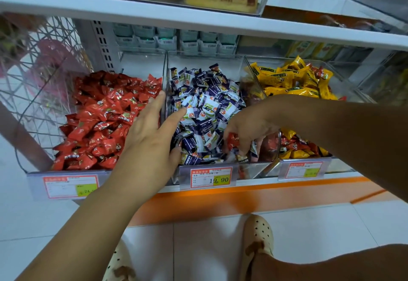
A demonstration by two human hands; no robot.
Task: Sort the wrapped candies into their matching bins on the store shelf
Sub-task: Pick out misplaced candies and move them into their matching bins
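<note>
Carrying a candy across the shelf [254, 192] is where you could slip, I think. The left bin [66, 171] is heaped with red candies [103, 115], so anything you drop near its front could slide off the pile onto the floor. The middle bin [249, 170] is packed with blue-and-white candies [209, 99]. If your grip loosens on the way over, the stray would likely sink among them and be hard to find. The right bin [353, 90] holds yellow candies [293, 82] with red strays [298, 145] near its front, so sorting is not finished, and raking through could push yellow ones over the wall.

Your left hand [145, 135] is spread flat with straight fingers over the divider between the left and middle bins. Its forefinger touches the blue-and-white heap, its thumb rests at that bin's front, and it holds nothing. It also sits right in the path to the red pile, so you may bump it.

Your right hand [249, 126] is curled down into the front right corner of the middle bin, pinching one red candy [233, 139] at its fingertips. I cannot tell how firm that pinch is
</note>
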